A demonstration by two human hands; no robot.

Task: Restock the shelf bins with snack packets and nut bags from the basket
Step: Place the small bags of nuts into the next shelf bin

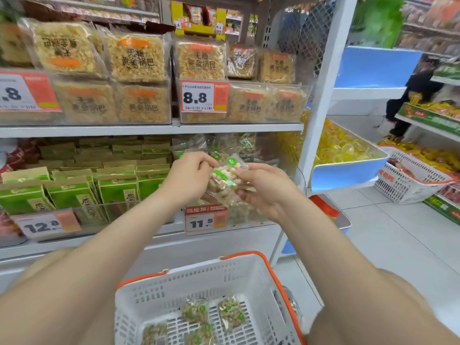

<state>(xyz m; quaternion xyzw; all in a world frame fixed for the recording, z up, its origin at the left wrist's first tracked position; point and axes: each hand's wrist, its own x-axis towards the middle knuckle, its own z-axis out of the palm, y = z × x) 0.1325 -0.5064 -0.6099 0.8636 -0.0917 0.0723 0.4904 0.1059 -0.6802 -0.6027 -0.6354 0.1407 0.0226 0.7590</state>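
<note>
Both my hands hold one clear nut bag (225,179) with green labels, just in front of the lower shelf's right bin (246,215). My left hand (189,178) pinches its upper left edge. My right hand (263,188) grips its right side. That bin, tagged 11.5, holds more of the same nut bags. Below, a white basket (174,287) with orange handles contains several nut bags (230,313) lying on its bottom.
Green snack packets (74,192) fill the left bin, tagged 12.8. Rice-cracker packs (139,58) crowd the upper shelf. A blue bin of yellow sweets (341,148) juts out at right, beside another white basket (408,180). A person in black (418,90) stands in the far aisle.
</note>
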